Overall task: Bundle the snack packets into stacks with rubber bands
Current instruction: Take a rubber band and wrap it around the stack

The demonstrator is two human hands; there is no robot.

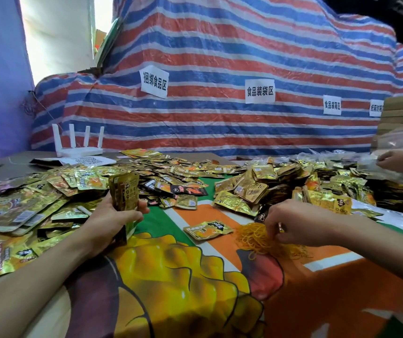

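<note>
My left hand (pixel 112 215) grips an upright stack of gold snack packets (pixel 123 191) above the table's left side. My right hand (pixel 298 223) reaches down into a heap of yellow rubber bands (pixel 254 236), its fingertips curled among them; whether it pinches a band is hidden. One loose gold packet (pixel 207 230) lies flat between my two hands. Several gold packets cover the left of the table (pixel 24 211), and another pile (pixel 256 189) sits behind the rubber bands.
A printed orange, green and yellow cloth (pixel 195 276) covers the table. A white router (pixel 81 147) stands at the back left. Another person's hand (pixel 395 159) handles clear bags at the far right. A striped tarp (pixel 220 69) with paper labels hangs behind.
</note>
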